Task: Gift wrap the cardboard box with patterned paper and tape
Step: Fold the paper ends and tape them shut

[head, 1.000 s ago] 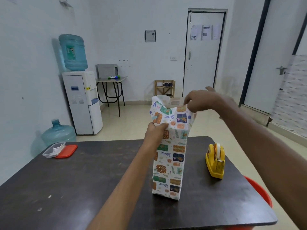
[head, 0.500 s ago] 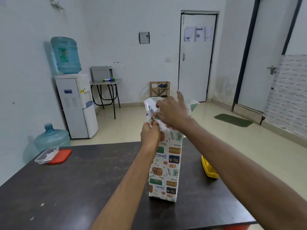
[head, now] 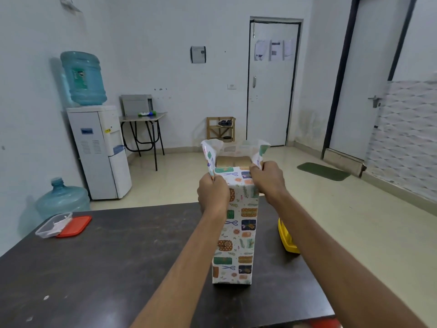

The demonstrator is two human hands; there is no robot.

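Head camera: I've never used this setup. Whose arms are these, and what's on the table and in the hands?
No machine: these are a person's bare arms, filmed by one camera worn on their head, looking forward and down. The left hand and right hand each pinch a top corner of the patterned paper wrapped round an upright cardboard box, whose brown top shows at the open end. It stands on a dark table. To its right a yellow tape dispenser is partly hidden by the arm; far left lie a clear container and a red lid.

left: open table (head: pixel 118 256) up to tub (head: pixel 53 224) at far corner | right: yellow dispenser (head: pixel 287 240), probably tape, near wrapped box (head: pixel 236 233)
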